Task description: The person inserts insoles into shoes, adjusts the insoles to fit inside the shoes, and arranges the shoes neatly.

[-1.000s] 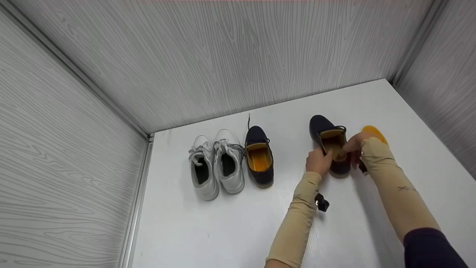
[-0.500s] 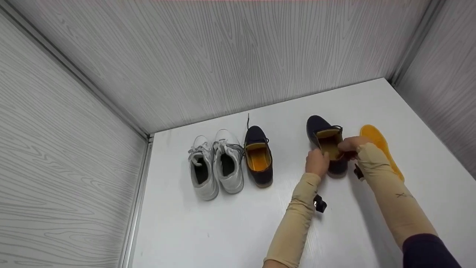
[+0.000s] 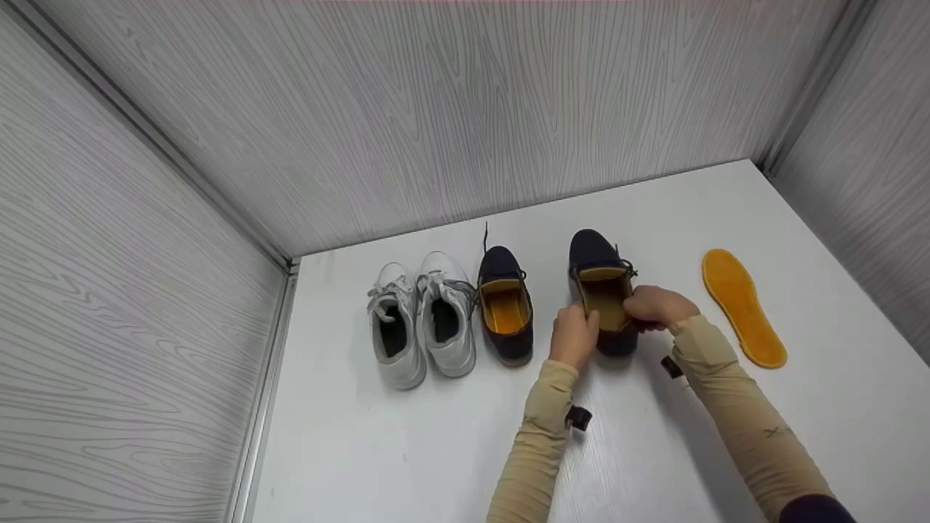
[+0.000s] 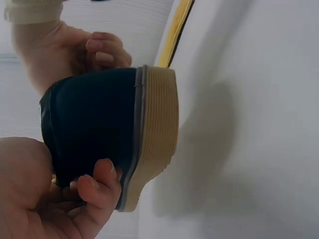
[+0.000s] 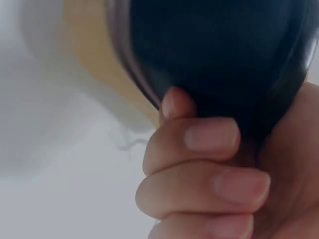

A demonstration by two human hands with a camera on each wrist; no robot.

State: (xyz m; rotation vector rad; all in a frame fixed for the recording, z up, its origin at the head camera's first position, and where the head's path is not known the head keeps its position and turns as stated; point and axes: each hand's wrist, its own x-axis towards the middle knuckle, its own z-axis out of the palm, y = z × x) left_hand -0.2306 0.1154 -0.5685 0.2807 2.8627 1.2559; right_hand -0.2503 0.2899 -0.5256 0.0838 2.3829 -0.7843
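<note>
A dark navy loafer (image 3: 590, 250) with a tan lining hangs between both hands, toe pointing away. My left hand (image 3: 574, 335) grips its left side, the thumb over the rim of the opening. On the opposite side my right hand (image 3: 657, 305) holds the rim, fingers curled round the outside, as the right wrist view shows close up at the navy upper (image 5: 214, 55). In the left wrist view the heel's ribbed tan sole (image 4: 160, 114) is lifted off the white surface, its shadow apart from it. A yellow-orange insole (image 3: 745, 305) lies flat to the right.
A matching navy loafer (image 3: 501, 263) with a yellow-orange inside stands left of the held one. Beside it is a pair of white sneakers, the left sneaker (image 3: 403, 370) and the right sneaker (image 3: 458, 357). Wood-grain panels (image 3: 465, 109) enclose the white tabletop (image 3: 407, 450).
Both hands have moved left with the loafer, away from the insole, and its toe now points straighter ahead. The insole, partly covered by the right hand and arm before, is fully visible.
</note>
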